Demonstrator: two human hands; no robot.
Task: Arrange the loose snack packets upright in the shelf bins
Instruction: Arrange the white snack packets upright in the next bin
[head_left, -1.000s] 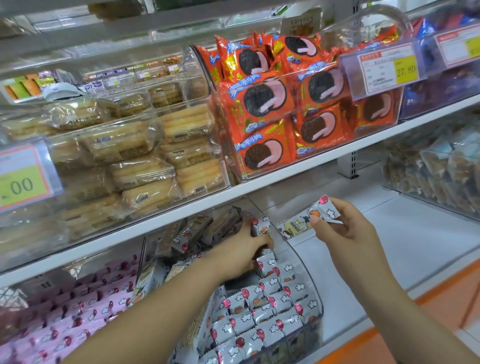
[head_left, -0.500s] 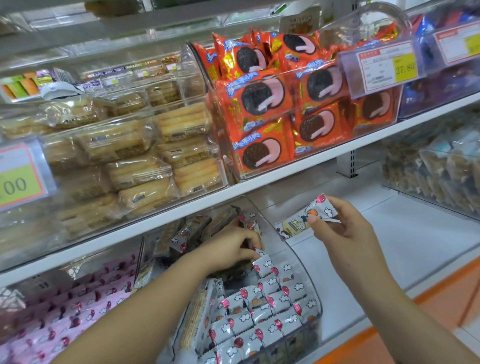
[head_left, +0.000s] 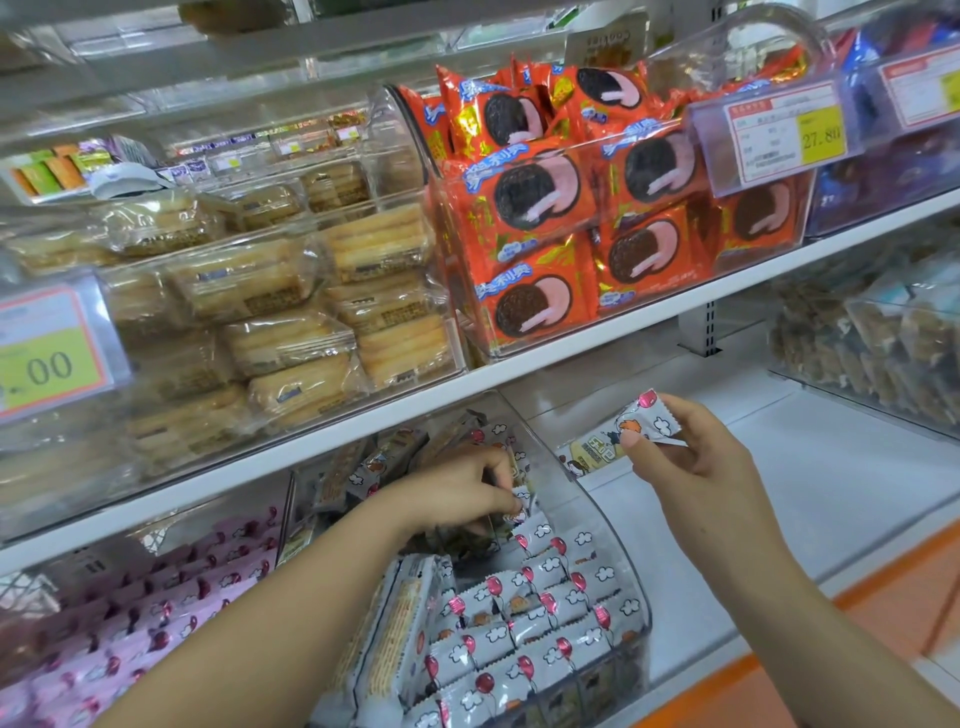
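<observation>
A person's left hand (head_left: 457, 493) reaches into a clear bin (head_left: 621, 540) on the lower shelf (head_left: 831, 467), fingers curled and pinching the top edge of a tucked packet (head_left: 521, 508) at the back of the rows. The right hand (head_left: 691, 467), at 3 o'clock of the left and outside the bin, grips a balloon-print packet (head_left: 631, 428) between thumb and fingers, holding it in the air just beyond the bin's right wall. At 6 o'clock of the left hand, rows of grey packets (head_left: 519, 613) stand upright toward the front of the bin; at its 12 o'clock, more of them lie jumbled at the back. At 8 o'clock, a neighbouring bin holds pink packets (head_left: 156, 613). On the upper shelf (head_left: 623, 322), at 12 o'clock of the hands, orange cookie packs (head_left: 540, 197) fill one clear bin, with pale biscuit packs (head_left: 270, 291) at 10 o'clock and a price tag (head_left: 789, 135) at 1 o'clock.
</observation>
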